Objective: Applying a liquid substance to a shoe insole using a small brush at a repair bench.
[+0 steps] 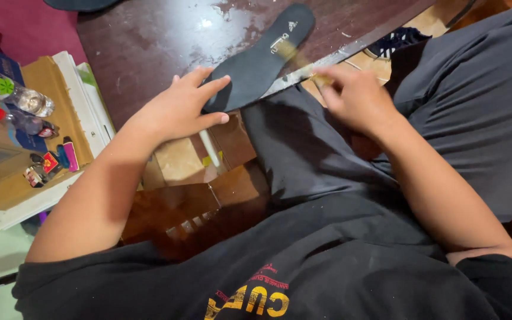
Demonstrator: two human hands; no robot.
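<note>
From the head camera, a dark, foot-shaped insole (pixel 260 59) of matte foam lies across the near edge of a worn brown table (pixel 149 41), whose glossy top is scuffed and blotched with pale patches. The left hand (pixel 179 109) rests flat on the insole's rounded heel end, fingers spread and pressing down, not curled around it. The right hand (pixel 354 98) is pinched shut on the handle of a small brush (pixel 294 56), a pale, blurred streak with its tip over the middle of the insole, near a small light mark. To the left, a flat cardboard box (pixel 42 77) carries two clear plastic bottles (pixel 16 98), one with a red cap, and a few small bright packets (pixel 48 163). Dark cloth covers the person's lap below.
</note>
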